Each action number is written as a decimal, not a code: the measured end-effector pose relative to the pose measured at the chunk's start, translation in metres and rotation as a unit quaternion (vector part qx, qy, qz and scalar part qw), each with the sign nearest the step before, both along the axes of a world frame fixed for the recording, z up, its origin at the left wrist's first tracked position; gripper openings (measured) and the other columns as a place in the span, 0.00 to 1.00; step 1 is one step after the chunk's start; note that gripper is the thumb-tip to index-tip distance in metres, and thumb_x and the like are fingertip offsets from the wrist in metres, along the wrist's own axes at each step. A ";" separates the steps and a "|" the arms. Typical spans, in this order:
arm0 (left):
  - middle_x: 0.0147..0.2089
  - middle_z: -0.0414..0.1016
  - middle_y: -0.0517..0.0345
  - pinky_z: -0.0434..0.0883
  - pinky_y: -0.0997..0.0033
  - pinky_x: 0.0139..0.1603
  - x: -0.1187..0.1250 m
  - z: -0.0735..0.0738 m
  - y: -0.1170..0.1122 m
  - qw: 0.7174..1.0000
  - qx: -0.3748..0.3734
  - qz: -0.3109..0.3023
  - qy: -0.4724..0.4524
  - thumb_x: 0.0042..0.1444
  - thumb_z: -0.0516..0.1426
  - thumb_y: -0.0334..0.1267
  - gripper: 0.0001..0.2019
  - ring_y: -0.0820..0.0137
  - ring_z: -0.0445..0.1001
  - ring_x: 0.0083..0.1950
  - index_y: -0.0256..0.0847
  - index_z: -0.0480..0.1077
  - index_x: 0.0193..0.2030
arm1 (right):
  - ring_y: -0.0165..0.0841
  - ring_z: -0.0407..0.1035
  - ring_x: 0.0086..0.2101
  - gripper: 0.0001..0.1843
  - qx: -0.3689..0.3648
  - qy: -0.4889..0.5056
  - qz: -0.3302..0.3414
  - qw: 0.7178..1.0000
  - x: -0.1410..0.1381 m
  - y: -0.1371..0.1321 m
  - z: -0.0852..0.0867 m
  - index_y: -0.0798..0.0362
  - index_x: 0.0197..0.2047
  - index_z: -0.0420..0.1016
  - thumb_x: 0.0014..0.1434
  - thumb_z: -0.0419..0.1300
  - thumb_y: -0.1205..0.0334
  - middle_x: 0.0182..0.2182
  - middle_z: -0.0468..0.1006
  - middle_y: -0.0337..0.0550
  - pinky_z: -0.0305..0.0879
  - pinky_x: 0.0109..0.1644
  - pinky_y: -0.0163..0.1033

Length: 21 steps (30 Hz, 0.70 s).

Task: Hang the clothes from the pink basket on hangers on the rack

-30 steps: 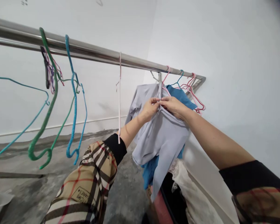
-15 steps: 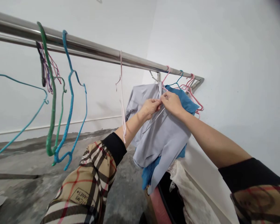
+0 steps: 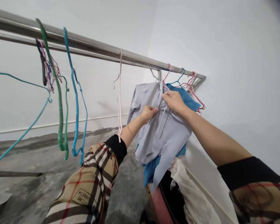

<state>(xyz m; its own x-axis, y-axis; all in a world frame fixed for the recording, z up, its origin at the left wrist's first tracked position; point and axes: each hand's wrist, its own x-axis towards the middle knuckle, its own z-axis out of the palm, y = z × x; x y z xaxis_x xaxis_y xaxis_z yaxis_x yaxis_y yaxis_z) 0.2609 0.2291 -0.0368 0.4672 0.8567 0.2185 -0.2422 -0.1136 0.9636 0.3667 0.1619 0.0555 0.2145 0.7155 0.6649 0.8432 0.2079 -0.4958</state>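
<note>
A light grey long-sleeved top [image 3: 146, 93] hangs from a pink hanger [image 3: 169, 71] on the metal rail. Thin grey tie strings [image 3: 163, 122] dangle down its front. At the middle of the front, my left hand [image 3: 148, 114] is closed in a pinch on the strings. Higher up and to the right, close to the neckline, my right hand [image 3: 174, 101] pinches too; its fingertips hide most of what they hold, seemingly a string. A blue garment [image 3: 188, 99] hangs just behind the grey top.
The metal rail [image 3: 95, 43] crosses the view. On it hang a green hanger [image 3: 58, 102], a blue hanger [image 3: 75, 93], a pale pink hanger [image 3: 120, 93] and red hangers [image 3: 199, 98]. Below the top stands a pink container [image 3: 160, 205] with white lacy cloth [image 3: 189, 189] over its edge.
My hands, earlier close together at the neckline, are now apart: the left has moved down and slightly left. The strings hang differently. The hangers on the left have swung a little.
</note>
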 end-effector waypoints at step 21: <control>0.44 0.73 0.53 0.70 0.72 0.45 -0.029 -0.033 -0.002 0.977 0.013 0.213 0.024 0.56 0.61 0.32 0.13 0.68 0.73 0.46 0.38 0.69 0.48 | 0.46 0.66 0.50 0.23 -0.159 -0.435 -0.080 0.883 0.046 -0.095 -0.037 0.52 0.57 0.71 0.58 0.61 0.59 0.49 0.78 0.51 0.52 0.53 0.50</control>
<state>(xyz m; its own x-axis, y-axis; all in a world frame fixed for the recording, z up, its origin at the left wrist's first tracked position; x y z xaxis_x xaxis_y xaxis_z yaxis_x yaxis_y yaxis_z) 0.2323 0.2269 -0.0698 0.0804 0.9702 0.2287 -0.1224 -0.2181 0.9682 0.4128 0.0671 0.0186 -0.1631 0.9022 0.3994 0.9393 0.0182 0.3425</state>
